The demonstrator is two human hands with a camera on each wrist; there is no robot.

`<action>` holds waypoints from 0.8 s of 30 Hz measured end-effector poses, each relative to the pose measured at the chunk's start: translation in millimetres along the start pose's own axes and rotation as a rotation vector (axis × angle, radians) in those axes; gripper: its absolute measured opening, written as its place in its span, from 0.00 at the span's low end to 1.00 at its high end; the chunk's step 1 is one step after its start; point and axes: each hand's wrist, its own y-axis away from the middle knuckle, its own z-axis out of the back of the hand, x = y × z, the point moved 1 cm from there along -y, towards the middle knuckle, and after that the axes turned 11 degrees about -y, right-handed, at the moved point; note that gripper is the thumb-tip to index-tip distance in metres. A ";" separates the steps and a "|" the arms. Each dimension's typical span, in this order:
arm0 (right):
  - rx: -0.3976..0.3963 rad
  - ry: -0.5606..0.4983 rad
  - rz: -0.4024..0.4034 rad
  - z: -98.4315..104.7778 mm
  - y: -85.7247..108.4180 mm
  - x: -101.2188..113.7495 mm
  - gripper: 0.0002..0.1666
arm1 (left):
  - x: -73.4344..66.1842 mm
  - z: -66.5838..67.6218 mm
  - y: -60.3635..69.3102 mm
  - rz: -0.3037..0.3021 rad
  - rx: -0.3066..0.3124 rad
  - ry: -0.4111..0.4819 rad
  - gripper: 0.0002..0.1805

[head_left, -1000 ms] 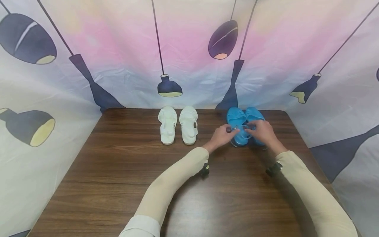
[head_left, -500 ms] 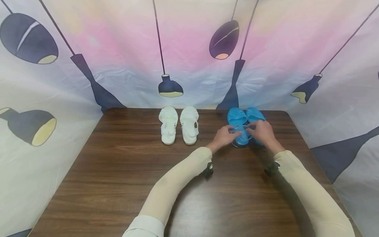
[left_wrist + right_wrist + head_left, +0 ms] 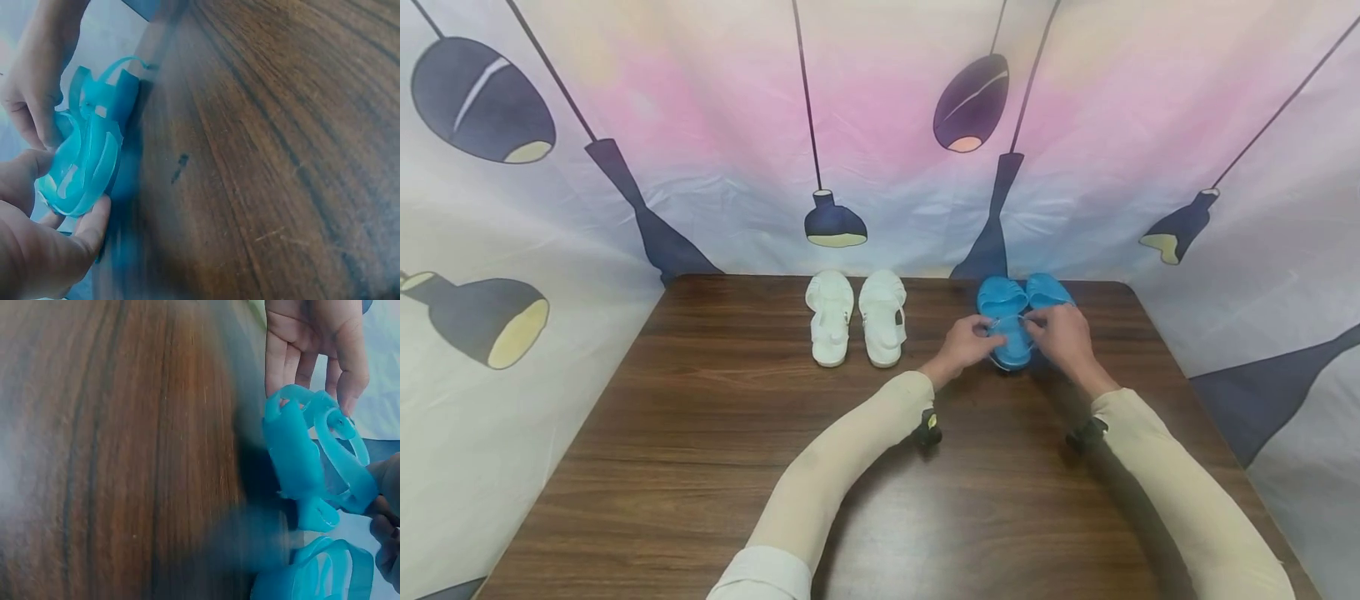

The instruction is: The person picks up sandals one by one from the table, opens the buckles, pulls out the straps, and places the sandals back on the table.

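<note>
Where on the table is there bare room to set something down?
The widest bare table lies left of the left sleeve, nearer than the white sandals; another patch lies between that sleeve and the right sleeve. It is crowded at the blue sandals, where the left hand and right hand hold one.

Passable over the table (image 3: 992, 517) between both sleeves (image 3: 833, 458), or between white sandals (image 3: 881, 321) and left grip (image 3: 964, 343); blocked farther right by blue sandals (image 3: 1002, 296), behind by cloth (image 3: 880, 108).
</note>
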 end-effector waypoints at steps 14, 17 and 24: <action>-0.111 -0.129 0.064 -2.2 32.5 37.2 0.12 | 1.2 39.8 41.6 -0.026 0.101 0.098 0.27; -0.114 -0.171 0.079 -4.2 40.2 48.3 0.11 | 2.7 48.8 55.2 -0.030 0.087 0.027 0.27; -0.083 -0.255 0.088 -10.0 58.1 71.2 0.13 | 8.9 66.5 86.5 -0.058 0.056 -0.084 0.27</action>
